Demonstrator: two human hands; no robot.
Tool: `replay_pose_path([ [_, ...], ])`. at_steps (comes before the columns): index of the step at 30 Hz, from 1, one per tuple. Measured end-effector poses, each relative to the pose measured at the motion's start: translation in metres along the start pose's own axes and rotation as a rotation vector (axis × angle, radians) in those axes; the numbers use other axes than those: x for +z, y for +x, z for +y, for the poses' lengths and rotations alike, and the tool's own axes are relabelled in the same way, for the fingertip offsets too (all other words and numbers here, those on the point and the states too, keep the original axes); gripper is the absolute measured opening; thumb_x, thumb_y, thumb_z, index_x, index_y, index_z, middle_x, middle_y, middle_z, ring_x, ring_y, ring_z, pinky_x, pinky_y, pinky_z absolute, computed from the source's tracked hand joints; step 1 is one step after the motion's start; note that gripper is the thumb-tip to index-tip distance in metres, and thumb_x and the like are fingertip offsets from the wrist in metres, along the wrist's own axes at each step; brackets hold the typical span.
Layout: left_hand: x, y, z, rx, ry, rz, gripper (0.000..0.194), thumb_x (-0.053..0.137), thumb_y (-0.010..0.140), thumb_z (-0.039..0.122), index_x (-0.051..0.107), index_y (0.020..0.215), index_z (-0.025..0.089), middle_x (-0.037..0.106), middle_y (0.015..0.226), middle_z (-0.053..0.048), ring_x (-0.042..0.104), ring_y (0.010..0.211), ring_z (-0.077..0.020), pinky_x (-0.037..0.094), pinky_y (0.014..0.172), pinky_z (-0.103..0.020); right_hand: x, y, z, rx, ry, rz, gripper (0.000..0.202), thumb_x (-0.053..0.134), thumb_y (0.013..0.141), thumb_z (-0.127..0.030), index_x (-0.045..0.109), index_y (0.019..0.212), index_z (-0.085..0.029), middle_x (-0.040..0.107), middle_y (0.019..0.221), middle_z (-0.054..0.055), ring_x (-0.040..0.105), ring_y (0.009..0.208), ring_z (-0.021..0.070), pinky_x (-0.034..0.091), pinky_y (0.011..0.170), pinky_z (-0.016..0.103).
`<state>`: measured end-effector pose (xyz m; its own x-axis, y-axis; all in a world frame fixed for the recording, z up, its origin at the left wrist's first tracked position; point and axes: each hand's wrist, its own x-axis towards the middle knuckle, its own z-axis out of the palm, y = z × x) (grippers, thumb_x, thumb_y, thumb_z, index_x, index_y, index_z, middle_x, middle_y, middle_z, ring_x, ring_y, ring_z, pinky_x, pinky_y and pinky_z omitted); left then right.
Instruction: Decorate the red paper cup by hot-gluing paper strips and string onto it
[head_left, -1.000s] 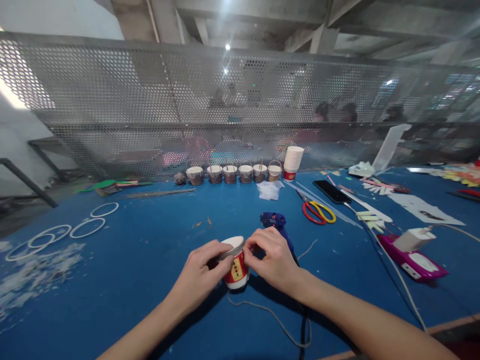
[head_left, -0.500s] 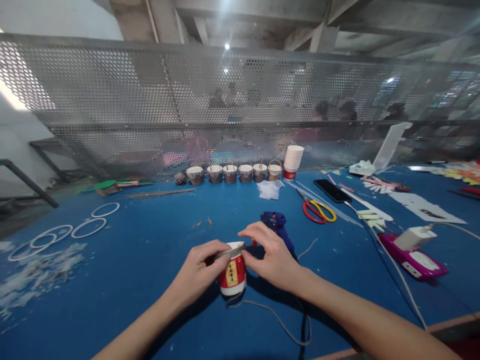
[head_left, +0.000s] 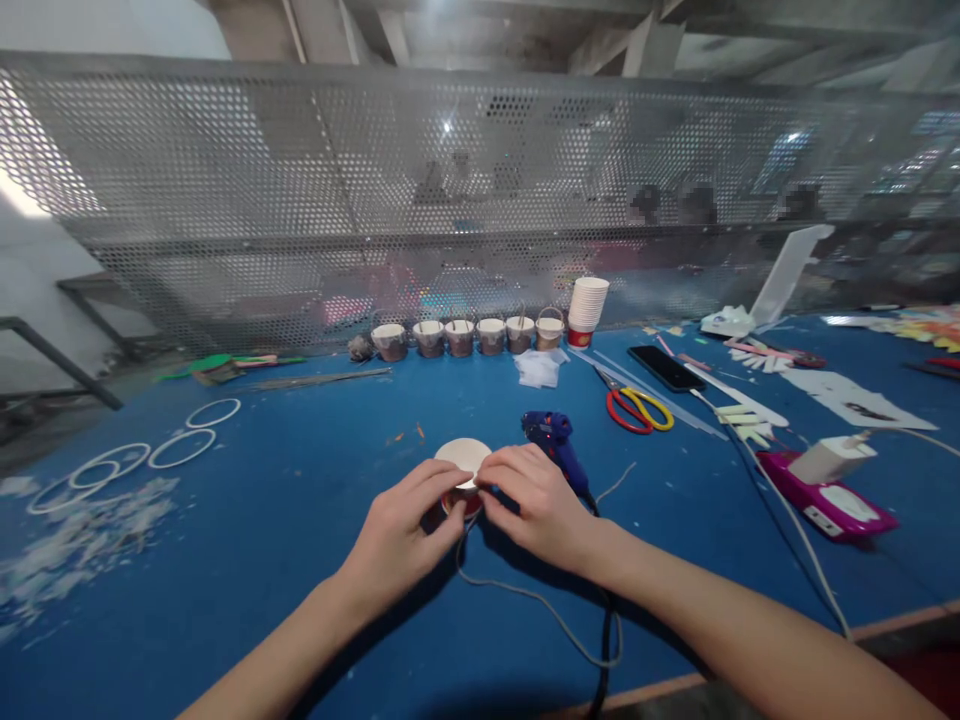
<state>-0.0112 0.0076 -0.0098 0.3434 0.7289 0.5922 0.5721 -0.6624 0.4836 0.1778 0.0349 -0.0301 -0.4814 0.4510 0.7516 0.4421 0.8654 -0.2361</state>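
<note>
Between my hands is a red and white paper cup (head_left: 463, 456), its white opening tipped toward me. My left hand (head_left: 409, 520) grips the cup's left side, thumb at the front and fingers near the rim. Around the right side of the rim, my right hand (head_left: 529, 500) has its fingers pinched close together on the cup's edge. A grey cord (head_left: 525, 592) trails from the cup toward the front of the table. Just behind my right hand lies a blue glue gun (head_left: 559, 450). Fingers cover most of the cup's printed side.
Several wrapped cups (head_left: 491, 337) line the back beside a cup stack (head_left: 587, 312). Scissors (head_left: 637, 408), a phone (head_left: 666, 368) and a magenta power strip (head_left: 825, 500) lie right. White rings (head_left: 181, 448) and scraps (head_left: 82, 540) are left. A perforated metal screen (head_left: 262, 200) stands behind.
The cup has tipped so that its opening faces me and its printed side is mostly hidden. My right hand's fingers have closed in on the rim.
</note>
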Motion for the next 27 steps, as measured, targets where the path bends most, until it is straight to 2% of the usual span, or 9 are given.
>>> replay_pose_path([
  [4, 0.007, -0.002, -0.004, -0.074, -0.006, -0.018, 0.011, 0.057, 0.084, 0.021, 0.068, 0.082, 0.019, 0.065, 0.073, -0.001, 0.058, 0.060, -0.0109, 0.047, 0.056, -0.021, 0.002, 0.000, 0.000, -0.007, 0.018, 0.021, 0.013, 0.050, 0.093, -0.017, 0.063, 0.093, -0.016, 0.069, 0.092, 0.009, 0.062, 0.082, 0.0189, 0.044, 0.071, 0.033],
  [8, 0.006, -0.001, -0.007, -0.244, -0.070, 0.003, 0.014, 0.057, 0.081, 0.026, 0.066, 0.074, 0.019, 0.062, 0.068, 0.000, 0.055, 0.059, -0.0121, 0.043, 0.057, -0.023, -0.005, 0.002, 0.000, 0.021, 0.064, 0.133, 0.016, 0.051, 0.093, -0.019, 0.061, 0.105, -0.015, 0.068, 0.100, 0.011, 0.063, 0.089, 0.0197, 0.047, 0.075, 0.034],
  [11, 0.003, 0.002, -0.006, -0.391, -0.132, 0.030, 0.016, 0.057, 0.079, 0.029, 0.065, 0.071, 0.018, 0.062, 0.069, 0.000, 0.054, 0.060, -0.0125, 0.042, 0.058, -0.024, -0.014, 0.005, 0.001, 0.079, 0.089, 0.182, 0.017, 0.050, 0.093, -0.018, 0.061, 0.105, -0.016, 0.068, 0.099, 0.011, 0.063, 0.087, 0.0198, 0.048, 0.075, 0.035],
  [14, 0.002, 0.003, -0.004, -0.537, -0.235, 0.058, 0.018, 0.059, 0.077, 0.033, 0.066, 0.073, 0.018, 0.061, 0.066, 0.000, 0.051, 0.056, -0.0121, 0.041, 0.054, -0.024, -0.015, 0.004, 0.000, 0.143, 0.141, 0.157, 0.015, 0.049, 0.093, -0.018, 0.063, 0.100, -0.018, 0.068, 0.095, 0.009, 0.063, 0.084, 0.0189, 0.048, 0.074, 0.035],
  [18, 0.004, 0.004, -0.001, -0.690, -0.389, 0.069, 0.023, 0.063, 0.074, 0.038, 0.066, 0.077, 0.016, 0.056, 0.054, 0.002, 0.048, 0.048, -0.0113, 0.037, 0.047, -0.023, -0.004, 0.001, -0.004, 0.203, 0.143, 0.074, 0.014, 0.052, 0.093, -0.021, 0.066, 0.092, -0.019, 0.068, 0.085, 0.005, 0.062, 0.076, 0.0167, 0.046, 0.069, 0.031],
  [23, 0.007, 0.003, 0.007, -0.673, -0.419, 0.044, 0.023, 0.063, 0.073, 0.039, 0.065, 0.071, 0.016, 0.053, 0.051, 0.004, 0.044, 0.047, -0.0097, 0.035, 0.048, -0.022, 0.005, -0.002, -0.008, 0.220, 0.066, 0.076, 0.014, 0.058, 0.092, -0.026, 0.065, 0.083, -0.018, 0.065, 0.075, 0.003, 0.058, 0.068, 0.0153, 0.039, 0.065, 0.029],
  [27, 0.009, 0.003, 0.011, -0.593, -0.374, 0.040, 0.020, 0.062, 0.074, 0.035, 0.065, 0.067, 0.017, 0.055, 0.059, 0.002, 0.045, 0.051, -0.0099, 0.036, 0.050, -0.022, 0.008, -0.001, -0.007, 0.193, 0.004, 0.108, 0.018, 0.056, 0.089, -0.019, 0.060, 0.072, -0.018, 0.063, 0.067, 0.001, 0.055, 0.062, 0.0141, 0.035, 0.063, 0.030],
])
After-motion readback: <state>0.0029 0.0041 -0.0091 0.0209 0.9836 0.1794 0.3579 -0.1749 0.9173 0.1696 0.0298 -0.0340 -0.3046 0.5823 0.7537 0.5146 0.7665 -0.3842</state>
